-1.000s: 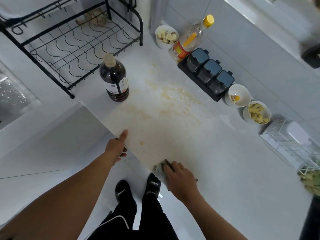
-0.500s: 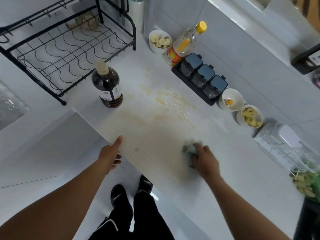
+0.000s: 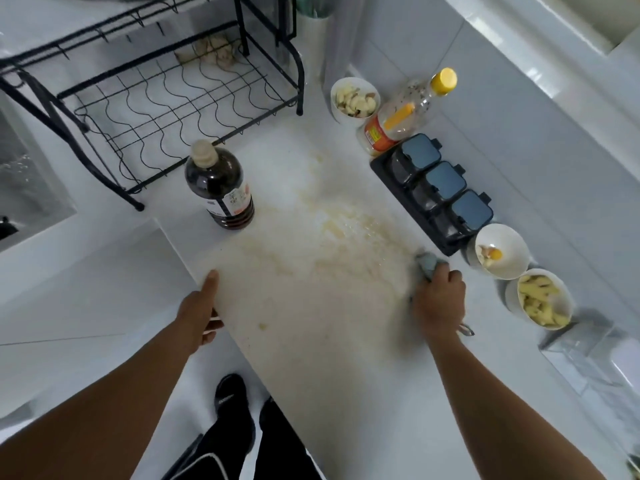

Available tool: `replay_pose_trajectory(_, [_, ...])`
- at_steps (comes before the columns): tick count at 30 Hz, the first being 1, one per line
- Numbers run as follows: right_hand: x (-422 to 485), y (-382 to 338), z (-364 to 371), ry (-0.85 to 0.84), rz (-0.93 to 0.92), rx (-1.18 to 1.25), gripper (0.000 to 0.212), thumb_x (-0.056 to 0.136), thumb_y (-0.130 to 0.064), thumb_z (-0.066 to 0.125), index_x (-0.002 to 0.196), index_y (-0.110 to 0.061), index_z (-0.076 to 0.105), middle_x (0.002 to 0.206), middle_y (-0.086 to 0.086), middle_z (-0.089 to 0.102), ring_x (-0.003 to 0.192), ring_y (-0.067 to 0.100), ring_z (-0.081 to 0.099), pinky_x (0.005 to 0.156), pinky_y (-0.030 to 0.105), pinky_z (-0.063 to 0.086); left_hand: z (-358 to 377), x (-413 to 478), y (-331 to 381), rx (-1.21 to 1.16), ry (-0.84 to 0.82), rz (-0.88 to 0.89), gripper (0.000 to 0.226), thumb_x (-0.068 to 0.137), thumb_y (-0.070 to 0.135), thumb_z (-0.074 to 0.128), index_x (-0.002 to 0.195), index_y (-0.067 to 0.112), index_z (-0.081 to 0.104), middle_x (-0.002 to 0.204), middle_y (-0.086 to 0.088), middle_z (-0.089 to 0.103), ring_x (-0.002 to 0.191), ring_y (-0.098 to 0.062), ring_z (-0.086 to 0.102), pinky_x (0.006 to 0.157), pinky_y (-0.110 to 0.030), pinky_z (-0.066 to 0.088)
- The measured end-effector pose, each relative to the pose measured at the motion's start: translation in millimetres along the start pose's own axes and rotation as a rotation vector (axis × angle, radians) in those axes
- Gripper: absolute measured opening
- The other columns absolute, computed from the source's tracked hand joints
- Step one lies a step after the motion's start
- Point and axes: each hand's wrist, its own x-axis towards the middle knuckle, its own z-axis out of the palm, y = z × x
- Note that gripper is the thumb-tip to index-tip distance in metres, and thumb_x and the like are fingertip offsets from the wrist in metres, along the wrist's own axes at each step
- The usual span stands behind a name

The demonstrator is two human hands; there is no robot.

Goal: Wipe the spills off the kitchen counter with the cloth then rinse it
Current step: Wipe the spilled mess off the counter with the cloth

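A yellowish spill (image 3: 332, 251) smears the middle of the white counter (image 3: 398, 375). My right hand (image 3: 438, 301) grips a bunched grey-blue cloth (image 3: 427, 263) and presses it on the counter at the spill's right side, just in front of the black spice box (image 3: 433, 188). Most of the cloth is hidden under my fingers. My left hand (image 3: 201, 308) holds the counter's front edge, thumb lying on top and fingers curled beneath.
A dark sauce bottle (image 3: 220, 188) stands left of the spill. A black wire dish rack (image 3: 156, 98) sits behind it, and the sink (image 3: 24, 188) is at far left. A yellow-capped bottle (image 3: 405, 116) and three white bowls (image 3: 502, 251) line the wall.
My right hand has swept the cloth from the counter's front edge away from me and to the right, up to the spice box. My left hand has stayed on the edge.
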Motion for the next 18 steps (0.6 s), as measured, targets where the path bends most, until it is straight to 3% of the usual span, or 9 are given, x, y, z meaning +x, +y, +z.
replay_pose_trajectory(4, [-10.9,12.3,2.0,-0.069,-0.559,-0.128,0.044,0.082,-0.013,0.070,0.125,-0.004,0.060,0.104,0.019,0.056,0.091,0.040,0.057,0.061,0.043,0.052,5.7,-4.3,1.7,-0.026,0.010,-0.007,0.061,0.084,0.081,0.049,0.097,0.022,0.059,0.099,-0.008,0.067,0.081,-0.026,0.064,0.066,-0.034,0.046])
replay_pose_trajectory(5, [-4.3,15.9,0.3,-0.084,-0.493,-0.122,0.044,0.085,-0.015,0.067,0.127,-0.006,0.058,0.107,0.018,0.056,0.095,0.040,0.056,0.062,0.043,0.052,5.4,-4.0,1.4,-0.026,0.016,-0.004,0.061,0.085,0.081,0.048,0.098,0.022,0.059,0.100,-0.008,0.067,0.083,-0.026,0.065,0.067,-0.035,0.045])
replay_pose_trajectory(8, [0.3,8.6,0.0,0.000,0.063,0.045,0.041,0.092,-0.016,0.050,0.132,-0.008,0.048,0.115,0.019,0.052,0.106,0.041,0.051,0.069,0.043,0.044,5.6,-4.2,1.2,-0.020,0.016,-0.002,0.065,0.085,0.082,0.046,0.108,0.022,0.059,0.104,-0.006,0.067,0.089,-0.027,0.065,0.069,-0.038,0.044])
replay_pose_trajectory(9, [-4.6,-1.3,1.9,0.008,0.059,0.044,0.042,0.092,-0.015,0.049,0.133,-0.006,0.046,0.116,0.020,0.052,0.105,0.042,0.051,0.070,0.044,0.045,5.7,-5.0,1.0,-0.025,0.012,-0.003,0.066,0.085,0.082,0.046,0.110,0.022,0.059,0.105,-0.006,0.067,0.090,-0.027,0.065,0.070,-0.039,0.044])
replay_pose_trajectory(13, [-21.9,-1.1,8.2,-0.080,-0.624,-0.066,0.039,0.090,-0.023,0.051,0.125,-0.008,0.060,0.104,0.016,0.059,0.089,0.036,0.058,0.068,0.038,0.050,4.7,-6.2,0.6,-0.015,-0.002,-0.009,0.071,0.086,0.082,0.044,0.119,0.020,0.057,0.109,-0.007,0.066,0.093,-0.029,0.065,0.075,-0.042,0.045])
replay_pose_trajectory(14, [-19.2,3.2,7.6,-0.062,-0.535,-0.044,0.039,0.089,-0.023,0.051,0.124,-0.010,0.061,0.103,0.016,0.059,0.089,0.036,0.058,0.066,0.037,0.048,4.1,-5.6,0.9,-0.010,-0.001,-0.007,0.071,0.086,0.082,0.044,0.119,0.020,0.057,0.109,-0.007,0.066,0.093,-0.029,0.065,0.077,-0.044,0.046])
replay_pose_trajectory(16, [-21.0,5.6,9.3,0.067,-0.081,0.080,0.039,0.089,-0.016,0.054,0.128,-0.008,0.056,0.106,0.020,0.056,0.094,0.040,0.055,0.065,0.039,0.044,3.0,-4.7,1.1,-0.002,-0.012,0.001,0.069,0.087,0.081,0.043,0.116,0.020,0.057,0.106,-0.006,0.066,0.093,-0.029,0.066,0.081,-0.045,0.046])
replay_pose_trajectory(17, [-29.0,-0.7,11.2,0.103,0.029,0.081,0.039,0.089,-0.012,0.055,0.128,-0.005,0.054,0.105,0.022,0.055,0.093,0.041,0.054,0.063,0.039,0.043,2.8,-4.9,0.7,-0.003,-0.019,0.002,0.068,0.087,0.081,0.043,0.114,0.021,0.057,0.105,-0.006,0.066,0.092,-0.029,0.066,0.081,-0.046,0.045])
replay_pose_trajectory(18, [-38.0,-6.5,14.4,0.106,-0.051,0.036,0.038,0.088,-0.009,0.057,0.125,-0.002,0.055,0.103,0.023,0.055,0.091,0.041,0.054,0.061,0.040,0.043,2.8,-5.3,0.5,-0.005,-0.028,0.002,0.066,0.087,0.081,0.044,0.111,0.022,0.058,0.105,-0.006,0.067,0.092,-0.028,0.066,0.081,-0.046,0.045])
